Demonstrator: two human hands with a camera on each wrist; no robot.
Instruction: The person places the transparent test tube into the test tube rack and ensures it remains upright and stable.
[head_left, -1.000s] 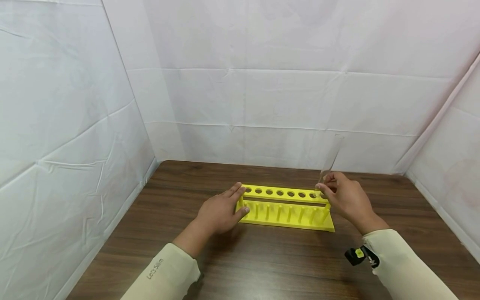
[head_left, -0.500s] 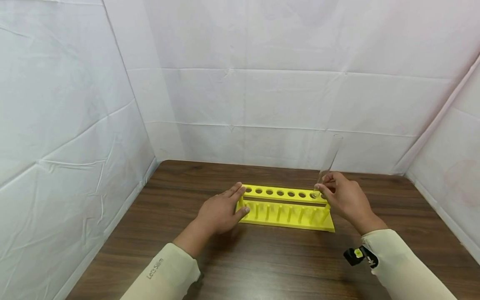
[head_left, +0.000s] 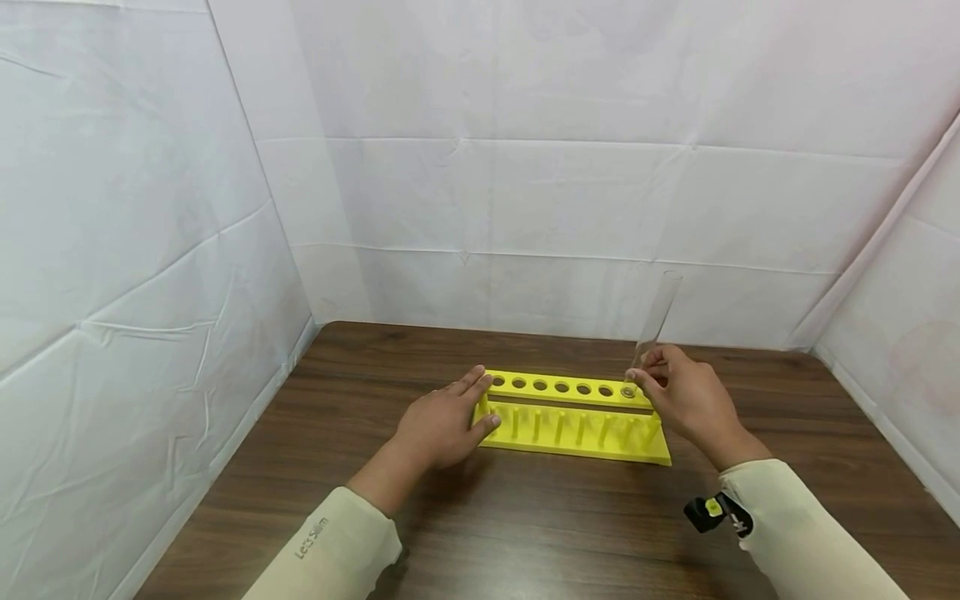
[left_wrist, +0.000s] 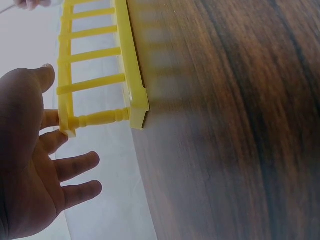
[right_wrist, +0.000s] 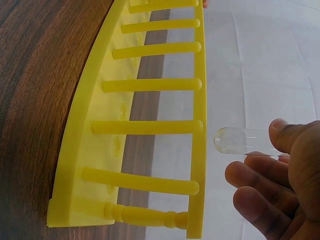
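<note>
My right hand (head_left: 693,404) pinches a clear glass test tube (head_left: 658,312) between thumb and fingers above the right end of a yellow test tube rack (head_left: 573,450). In the right wrist view, the test tube's (right_wrist: 232,140) rounded bottom points at the rack's top bar (right_wrist: 199,107), with a small gap between them. The tube leans a little, its open end up and back. At the rack's left end, my left hand (head_left: 442,423) rests with extended fingers; its fingertips touch the end of the top bar (left_wrist: 64,97), and the thumb lies in front.
The rack stands on a dark wood-grain table (head_left: 525,517). Several pegs rise from its base, below a row of round holes. White sheeting (head_left: 480,192) encloses the back and sides. A black device (head_left: 705,513) sits at the right wrist.
The right hand has shifted the test tube slightly left, so its bottom now lines up over a hole near the rack's right end. The left hand has stayed on the rack.
</note>
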